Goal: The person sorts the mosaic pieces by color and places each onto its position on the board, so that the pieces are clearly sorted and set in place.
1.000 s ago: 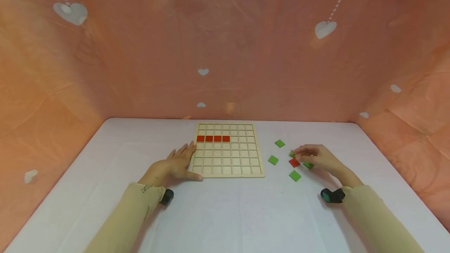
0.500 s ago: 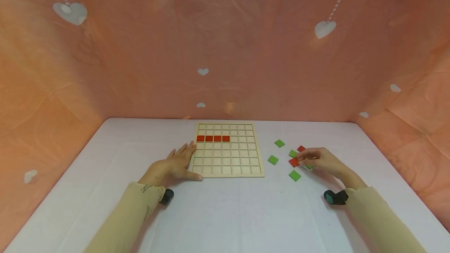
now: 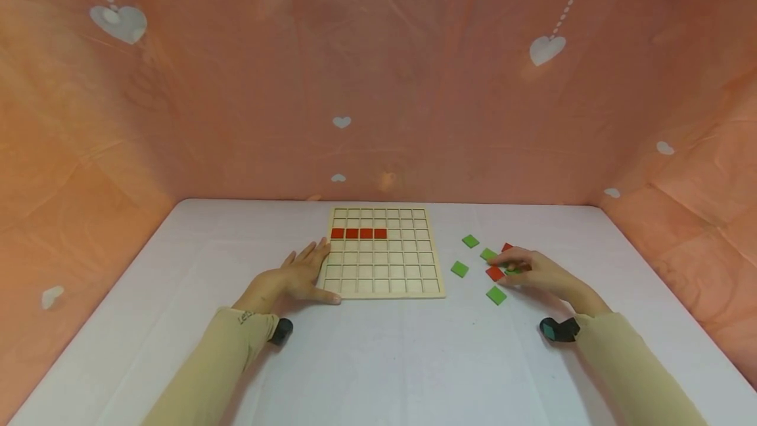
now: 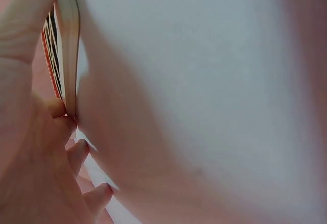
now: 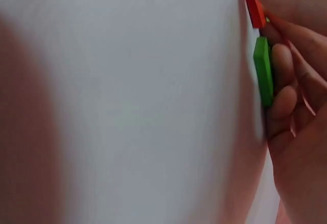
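My left hand (image 3: 298,275) rests with fingers spread at the left edge of a pale wooden grid board (image 3: 378,297). In the left wrist view its thumb (image 4: 20,25) lies along the board's edge (image 4: 70,55). On the right, my right hand (image 3: 541,276) has its thumb and forefinger around a small red square tile (image 3: 494,273) on the table. In the right wrist view the thumb meets that red tile (image 5: 253,4), and the other fingers are curled beside a green tile (image 5: 263,71). A second red tile (image 3: 507,248) shows partly behind the hand.
Several red tiles (image 3: 366,234) fill a row on the board from its left side. Green tiles (image 3: 459,269) lie loose to the board's right; another green tile (image 3: 496,295) is nearer the front. An orange curtain (image 3: 378,97) encloses the white table (image 3: 378,360).
My right hand drew back slightly, then came forward again, its thumb and forefinger parting around the nearer red tile. A green tile beside it shifted up and left. My left hand stayed put.
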Tool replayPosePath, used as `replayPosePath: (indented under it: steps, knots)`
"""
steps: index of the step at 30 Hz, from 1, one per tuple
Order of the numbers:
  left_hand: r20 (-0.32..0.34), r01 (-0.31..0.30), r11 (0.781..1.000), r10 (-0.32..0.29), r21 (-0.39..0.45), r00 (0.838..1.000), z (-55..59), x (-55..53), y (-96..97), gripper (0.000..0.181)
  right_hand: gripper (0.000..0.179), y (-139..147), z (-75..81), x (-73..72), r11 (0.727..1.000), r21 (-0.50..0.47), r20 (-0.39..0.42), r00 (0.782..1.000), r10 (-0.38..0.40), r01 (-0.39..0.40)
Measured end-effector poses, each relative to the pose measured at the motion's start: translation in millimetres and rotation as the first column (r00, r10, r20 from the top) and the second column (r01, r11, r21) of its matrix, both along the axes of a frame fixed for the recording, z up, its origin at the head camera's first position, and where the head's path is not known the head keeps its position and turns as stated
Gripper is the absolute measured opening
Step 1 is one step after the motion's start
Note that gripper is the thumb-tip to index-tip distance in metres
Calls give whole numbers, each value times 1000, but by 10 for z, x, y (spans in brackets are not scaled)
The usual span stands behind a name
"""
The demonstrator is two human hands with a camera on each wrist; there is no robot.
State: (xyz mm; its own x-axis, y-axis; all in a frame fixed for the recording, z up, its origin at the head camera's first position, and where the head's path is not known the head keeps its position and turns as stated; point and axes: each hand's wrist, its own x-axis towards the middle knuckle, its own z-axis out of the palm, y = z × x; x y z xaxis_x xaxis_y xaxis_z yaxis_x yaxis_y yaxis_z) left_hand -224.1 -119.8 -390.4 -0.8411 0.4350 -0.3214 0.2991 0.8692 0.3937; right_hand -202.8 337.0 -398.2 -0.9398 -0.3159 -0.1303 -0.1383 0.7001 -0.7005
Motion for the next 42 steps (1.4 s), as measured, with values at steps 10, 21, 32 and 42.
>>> replayPosePath:
  steps: [10,21,32,42]
  knots:
    - [11,-5,1000,5,16,1000,9,15,5,114,35,11,-52,2,999,-44,-10,1000,3,-4]
    - [4,2,1000,-3,21,1000,2,15,-3,115,35,-45,-70,-26,1000,-13,-53,999,-4,4]
    - [-7,-13,1000,13,2,1000,-167,-78,-31,119,34,-68,-79,-43,1000,-3,-53,998,-21,21]
    - [11,4,1000,-4,10,1000,-64,-19,-25,117,32,-155,-44,-26,999,40,-84,996,-29,32]
